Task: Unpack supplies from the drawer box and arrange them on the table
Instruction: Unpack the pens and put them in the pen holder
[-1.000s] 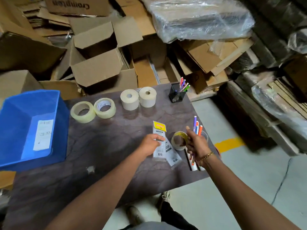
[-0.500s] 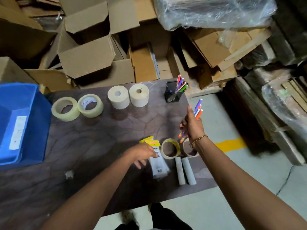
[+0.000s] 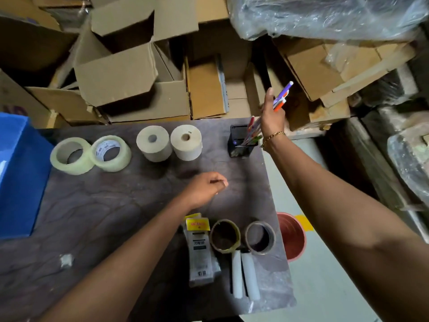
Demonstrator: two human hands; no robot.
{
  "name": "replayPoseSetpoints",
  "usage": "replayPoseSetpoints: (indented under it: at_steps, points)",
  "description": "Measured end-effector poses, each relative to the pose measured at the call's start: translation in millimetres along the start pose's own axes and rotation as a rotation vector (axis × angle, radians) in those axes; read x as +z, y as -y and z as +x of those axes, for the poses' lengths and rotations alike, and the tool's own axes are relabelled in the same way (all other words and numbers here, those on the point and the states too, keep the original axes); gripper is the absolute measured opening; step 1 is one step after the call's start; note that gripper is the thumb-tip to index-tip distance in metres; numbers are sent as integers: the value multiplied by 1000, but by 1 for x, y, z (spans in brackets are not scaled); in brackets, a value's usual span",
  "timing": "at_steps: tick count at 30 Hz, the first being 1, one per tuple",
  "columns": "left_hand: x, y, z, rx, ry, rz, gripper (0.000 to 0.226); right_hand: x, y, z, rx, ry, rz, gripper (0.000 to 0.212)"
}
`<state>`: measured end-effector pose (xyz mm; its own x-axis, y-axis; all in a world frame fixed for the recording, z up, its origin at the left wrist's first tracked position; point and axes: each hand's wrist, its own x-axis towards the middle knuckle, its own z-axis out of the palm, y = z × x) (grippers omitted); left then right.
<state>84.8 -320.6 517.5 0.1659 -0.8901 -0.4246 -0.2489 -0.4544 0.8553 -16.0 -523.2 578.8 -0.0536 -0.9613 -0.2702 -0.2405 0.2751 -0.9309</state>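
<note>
My right hand (image 3: 272, 115) is raised above the black pen holder (image 3: 240, 144) and grips a bunch of pens (image 3: 282, 96) with purple and orange caps. The holder stands at the table's far right and holds several pens. My left hand (image 3: 205, 187) hovers over the table's middle, fingers loosely curled, holding nothing. Near the front lie a packet with a yellow label (image 3: 199, 249), two brown tape rolls (image 3: 224, 235) (image 3: 260, 237) and two white sticks (image 3: 243, 275). The blue drawer box (image 3: 21, 173) stands at the left.
Two clear tape rolls (image 3: 72, 155) (image 3: 111, 153) and two beige paper rolls (image 3: 153, 142) (image 3: 186, 141) line the far side of the dark table (image 3: 104, 205). Cardboard boxes (image 3: 120, 68) pile up behind. A red bucket (image 3: 291, 235) stands on the floor right of the table.
My right hand has lifted the pens from near the front of the table up and away to above the pen holder. My left hand let go of the packet and moved forward.
</note>
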Motion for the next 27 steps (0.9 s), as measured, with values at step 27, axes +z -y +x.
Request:
replayPoseSetpoints:
  at_steps: [27]
  points:
    - [21, 12, 32, -17, -69, -2, 13, -2, -37, 55, -153, 408, -73, 20]
